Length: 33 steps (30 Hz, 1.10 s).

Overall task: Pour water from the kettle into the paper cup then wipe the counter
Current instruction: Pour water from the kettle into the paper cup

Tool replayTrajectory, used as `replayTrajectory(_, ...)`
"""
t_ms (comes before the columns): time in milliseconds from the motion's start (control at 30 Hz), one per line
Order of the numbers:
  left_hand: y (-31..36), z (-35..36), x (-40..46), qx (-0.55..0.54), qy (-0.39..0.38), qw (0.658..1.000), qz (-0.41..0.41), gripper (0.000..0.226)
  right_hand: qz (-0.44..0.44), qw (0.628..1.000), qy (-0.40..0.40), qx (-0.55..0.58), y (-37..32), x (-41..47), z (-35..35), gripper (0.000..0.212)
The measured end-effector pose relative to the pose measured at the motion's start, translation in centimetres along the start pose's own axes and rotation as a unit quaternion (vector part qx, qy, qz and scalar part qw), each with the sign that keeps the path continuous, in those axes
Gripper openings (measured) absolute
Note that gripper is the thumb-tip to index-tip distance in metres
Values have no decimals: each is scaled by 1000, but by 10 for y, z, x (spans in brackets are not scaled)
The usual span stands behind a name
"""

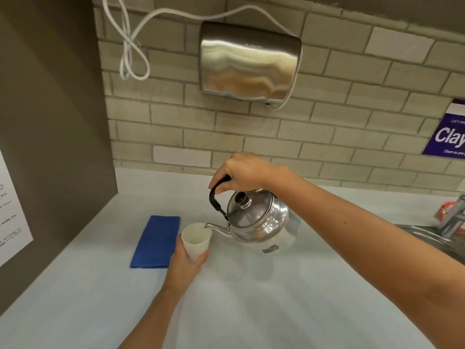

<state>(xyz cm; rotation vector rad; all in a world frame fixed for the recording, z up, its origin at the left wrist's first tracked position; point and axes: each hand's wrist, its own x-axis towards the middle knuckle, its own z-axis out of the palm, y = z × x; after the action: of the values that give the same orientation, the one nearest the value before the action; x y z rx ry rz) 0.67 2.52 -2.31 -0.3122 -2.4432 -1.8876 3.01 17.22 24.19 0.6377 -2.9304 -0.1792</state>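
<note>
A shiny steel kettle (259, 220) with a black handle hangs tilted to the left above the pale counter (251, 298). My right hand (245, 173) grips its handle from above. The spout tip sits over the rim of a white paper cup (195, 239). My left hand (185, 264) holds that cup from below and behind, slightly raised and tilted. A folded blue cloth (156, 241) lies flat on the counter just left of the cup.
A steel hand dryer (249, 61) with a looped white cable hangs on the brick-tile wall. A dark side panel (50, 147) closes off the left. A sink rim and tap (450, 222) sit at the far right, under a purple sign (450, 134).
</note>
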Motion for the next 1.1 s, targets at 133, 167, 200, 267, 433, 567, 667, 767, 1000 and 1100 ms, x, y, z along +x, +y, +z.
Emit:
replayTrajectory(133, 0, -1, -1, -5, 0, 1000, 6, 77, 8, 1000, -10, 5, -3, 3, 1, 22)
replayTrajectory(167, 0, -1, -1, -5, 1, 1000, 7, 76, 8, 1000, -12, 5, -4, 4, 2, 22)
replayTrajectory(200, 0, -2, -1, -4, 2, 1000, 8, 76, 8, 1000, -12, 5, -5, 4, 2, 21)
replayTrajectory(267, 1, -2, -1, -2, 3, 1000, 8, 76, 8, 1000, -10, 5, -6, 5, 3, 21)
replayTrajectory(433, 0, -2, 0, 1, -1, 1000, 1, 77, 6, 1000, -14, 11, -6, 6, 2, 22)
replayTrajectory(567, -1, -1, 0, 9, -1, 1000, 0, 82, 3, 1000, -24, 3, -6, 7, 1, 21)
replayTrajectory(667, -1, -1, -1, 10, -1, 1000, 2, 82, 1, 999, -33, 1, -7, 6, 0, 21)
replayTrajectory(767, -1, 0, -1, 17, 3, 1000, 3, 84, -3, 999, -37, 2, -7, 5, -2, 21)
replayTrajectory(1000, -1, 0, -1, 18, 2, 1000, -5, 84, -11, 999, -34, -10, -6, 2, -11, 21)
replayTrajectory(1100, -1, 0, -1, 22, 5, 1000, -3, 82, -13, 999, -33, -20, -5, 1, -14, 22)
